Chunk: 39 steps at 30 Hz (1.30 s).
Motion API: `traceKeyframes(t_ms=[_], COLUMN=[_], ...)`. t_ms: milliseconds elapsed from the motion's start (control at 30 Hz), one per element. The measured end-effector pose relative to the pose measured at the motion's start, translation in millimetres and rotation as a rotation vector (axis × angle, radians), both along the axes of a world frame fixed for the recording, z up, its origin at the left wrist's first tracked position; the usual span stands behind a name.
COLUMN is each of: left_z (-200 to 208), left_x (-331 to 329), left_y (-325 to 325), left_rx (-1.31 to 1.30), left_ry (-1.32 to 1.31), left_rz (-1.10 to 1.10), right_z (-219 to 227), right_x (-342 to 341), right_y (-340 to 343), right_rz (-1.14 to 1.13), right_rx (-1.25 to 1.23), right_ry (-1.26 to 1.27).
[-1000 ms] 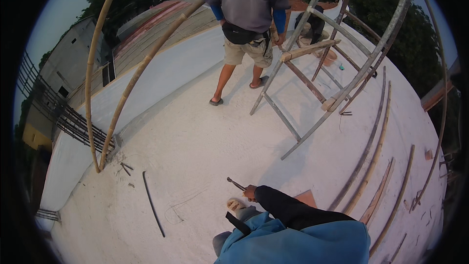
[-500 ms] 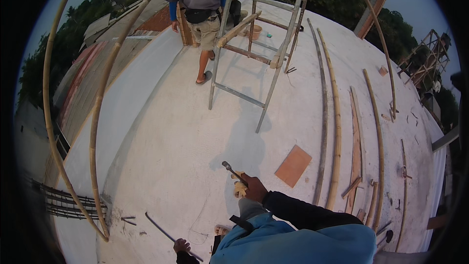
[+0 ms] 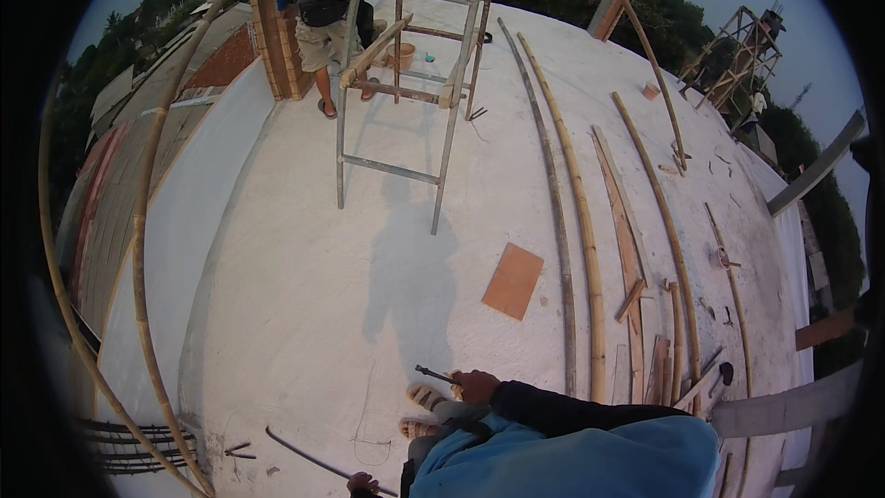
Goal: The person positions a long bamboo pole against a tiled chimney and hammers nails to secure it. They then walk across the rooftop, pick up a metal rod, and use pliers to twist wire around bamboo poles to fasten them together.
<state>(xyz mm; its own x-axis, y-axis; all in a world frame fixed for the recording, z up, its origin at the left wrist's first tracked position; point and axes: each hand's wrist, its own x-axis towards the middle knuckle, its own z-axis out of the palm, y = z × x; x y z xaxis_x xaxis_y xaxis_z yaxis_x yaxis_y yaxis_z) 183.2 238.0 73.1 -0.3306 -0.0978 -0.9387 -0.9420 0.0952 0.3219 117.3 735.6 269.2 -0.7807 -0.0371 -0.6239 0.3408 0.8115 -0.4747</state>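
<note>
Low at the bottom edge, my left hand [image 3: 363,482] is closed around a long thin dark metal rod [image 3: 306,455], whose far end curves slightly toward the left over the pale floor. My right hand [image 3: 477,387] grips a short tool [image 3: 433,373] with a dark metal end pointing left; its exact kind is too small to make out. Below that hand, my sandalled feet [image 3: 426,398] stand on the concrete. A thin loose wire [image 3: 369,443] lies on the floor between the rod and my feet.
Ahead stands a metal scaffold frame [image 3: 387,169], with a co-worker [image 3: 323,0] behind its left side. An orange-brown board [image 3: 513,281] lies ahead of me. Bamboo poles [image 3: 576,221] and planks stretch along the right. Bamboo uprights [image 3: 140,267] and dark bars [image 3: 138,452] are at left.
My view has turned right and the scene has slid left. The co-worker has stepped farther off, near the brick column. My right hand now appears lower, its tool pointing more sideways.
</note>
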Motion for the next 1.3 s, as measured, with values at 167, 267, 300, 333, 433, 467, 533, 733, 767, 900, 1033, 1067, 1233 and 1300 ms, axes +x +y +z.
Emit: traceKeyframes(t_ms=[167,267,300,333,433,467,533,733,767,900,1033,1067,1233,1300], left_z=[-23,-16,-12,-6,2,-1,-12,-92,-113,-201,-292,-317,-459,-509], left_x=[36,91,107,124,153,157,159,195,202,213,198,193,178,172], left_y=[30,43,42,42,20,16,4,-28,-36,-67,-105,-114,-152,-151], left_rx=[-0.119,0.012,0.021,0.000,-0.058,-0.066,-0.025,-0.092,-0.084,-0.463,-0.536,-0.546,-0.473,-0.460], left_ry=[0.361,-0.103,-0.126,-0.139,-0.276,-0.289,-0.328,-0.143,-0.077,0.056,-0.139,-0.180,-0.129,-0.099], left_rz=[-1.075,0.038,0.154,0.241,0.341,0.357,0.447,0.393,0.381,-0.076,0.070,0.072,0.210,0.288], right_z=[-41,-76,-84,-89,-96,-98,-105,-151,-156,-158,-155,-156,-172,-180], right_x=[-40,-59,-60,-58,-38,-29,-9,40,48,78,97,100,110,114], right_y=[-17,-42,-52,-60,-78,-82,-91,-113,-119,-137,-159,-164,-172,-169], right_rz=[0.255,0.474,0.571,0.663,0.599,0.584,0.519,0.550,0.502,0.420,0.385,0.376,0.337,0.308], right_rx=[-0.043,-0.072,-0.058,-0.031,-0.139,-0.130,-0.125,-0.204,-0.205,-0.160,-0.199,-0.160,0.029,0.074], right_ry=[-0.135,-0.265,-0.270,-0.278,-0.331,-0.325,-0.320,-0.436,-0.466,-0.406,-0.487,-0.543,-0.726,-0.814])
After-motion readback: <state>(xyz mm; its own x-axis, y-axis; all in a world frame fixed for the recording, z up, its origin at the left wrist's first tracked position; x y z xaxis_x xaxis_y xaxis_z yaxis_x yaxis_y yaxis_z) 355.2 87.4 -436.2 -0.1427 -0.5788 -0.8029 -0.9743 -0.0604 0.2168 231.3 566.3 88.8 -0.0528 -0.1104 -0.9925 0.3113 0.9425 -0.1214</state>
